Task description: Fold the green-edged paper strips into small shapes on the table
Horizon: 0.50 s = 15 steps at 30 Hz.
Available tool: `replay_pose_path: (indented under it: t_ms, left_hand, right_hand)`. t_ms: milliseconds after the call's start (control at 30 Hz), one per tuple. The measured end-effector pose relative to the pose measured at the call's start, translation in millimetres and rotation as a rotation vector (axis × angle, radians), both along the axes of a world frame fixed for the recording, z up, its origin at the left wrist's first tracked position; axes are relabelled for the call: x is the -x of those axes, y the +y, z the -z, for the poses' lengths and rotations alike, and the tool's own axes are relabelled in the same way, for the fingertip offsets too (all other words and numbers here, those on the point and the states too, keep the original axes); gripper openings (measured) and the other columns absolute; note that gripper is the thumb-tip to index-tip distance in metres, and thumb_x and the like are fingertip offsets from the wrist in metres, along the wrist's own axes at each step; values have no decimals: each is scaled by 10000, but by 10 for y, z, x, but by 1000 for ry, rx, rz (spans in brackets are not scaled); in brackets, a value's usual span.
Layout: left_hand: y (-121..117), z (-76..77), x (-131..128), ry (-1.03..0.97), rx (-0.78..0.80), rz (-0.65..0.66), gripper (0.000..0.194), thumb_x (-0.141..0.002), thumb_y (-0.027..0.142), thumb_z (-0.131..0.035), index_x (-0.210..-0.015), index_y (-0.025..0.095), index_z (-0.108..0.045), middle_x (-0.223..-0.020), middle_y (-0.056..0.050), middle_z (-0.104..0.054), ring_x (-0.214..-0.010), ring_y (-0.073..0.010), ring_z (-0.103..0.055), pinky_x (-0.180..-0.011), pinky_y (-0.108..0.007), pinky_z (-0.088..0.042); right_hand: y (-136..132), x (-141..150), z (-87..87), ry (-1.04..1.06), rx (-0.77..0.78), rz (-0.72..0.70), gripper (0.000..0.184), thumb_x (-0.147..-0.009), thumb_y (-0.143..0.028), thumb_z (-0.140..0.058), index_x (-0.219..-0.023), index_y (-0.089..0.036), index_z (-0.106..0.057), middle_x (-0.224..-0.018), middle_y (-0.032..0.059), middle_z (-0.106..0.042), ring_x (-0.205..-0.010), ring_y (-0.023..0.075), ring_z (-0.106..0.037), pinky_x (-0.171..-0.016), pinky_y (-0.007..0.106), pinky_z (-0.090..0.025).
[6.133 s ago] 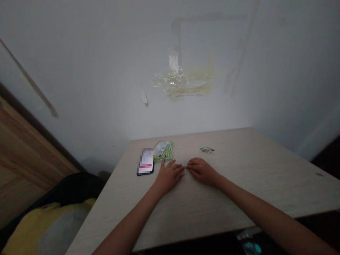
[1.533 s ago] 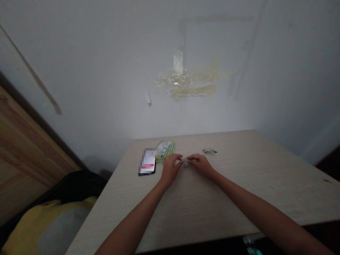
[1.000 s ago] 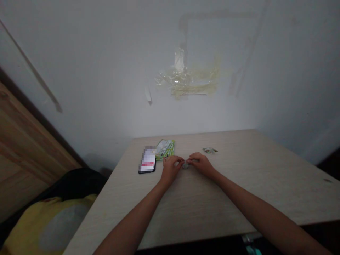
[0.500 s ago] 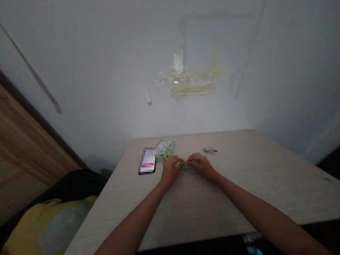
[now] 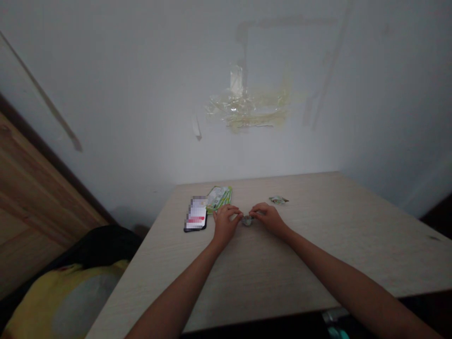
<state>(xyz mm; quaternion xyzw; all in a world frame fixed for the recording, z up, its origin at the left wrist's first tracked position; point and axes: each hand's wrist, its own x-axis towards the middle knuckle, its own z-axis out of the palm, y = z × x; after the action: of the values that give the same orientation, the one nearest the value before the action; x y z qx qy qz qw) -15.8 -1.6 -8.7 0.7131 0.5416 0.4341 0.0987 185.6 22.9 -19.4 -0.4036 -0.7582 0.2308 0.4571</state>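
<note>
Located at middle of bench (image 5: 243, 278), between fingertips of left hand (image 5: 223, 226) and right hand (image 5: 271, 220): small greyish piece (image 5: 246, 221). On both, curled fingers, tips close together; cannot tell whether gripping. Lying left: phone (image 5: 196, 219), just beside green-and-white packets (image 5: 218, 197). Lying beyond right hand: small crumpled wrapper (image 5: 278, 200).

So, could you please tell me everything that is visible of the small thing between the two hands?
The small thing looks greyish, with an uneven outline; at this size and in this dim light, its parts and material cannot be made out. It is on or just above the table, between the left hand and the right hand, both of which seem to touch it.
</note>
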Motion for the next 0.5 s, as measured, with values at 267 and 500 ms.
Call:
replay_pose_path:
  t_ms: [267, 500]
  left_hand:
    - [-7, -5, 8, -39, -25, -5, 78, -793, 297, -661, -804, 247, -719, -1004, -26, -712, -1086, -229, -567, -1034, -474, -328]
    - [-44, -66, 14, -18, -45, -55, 46, -784, 247, -661, -775, 238, -706, -1071, -32, -675, -1113, -227, -546, -1027, -456, -339]
  right_hand:
    - [-17, -10, -50, 38, 74, 13, 212, -816, -383, -634, -803, -197, -734, -841, 54, -736, -848, 210, -662, -841, 345, -475]
    - [-6, -22, -50, 42, 105, 49, 229, -811, -394, -616, -811, -195, -729, -840, 58, -736, -842, 217, -664, -841, 356, -481]
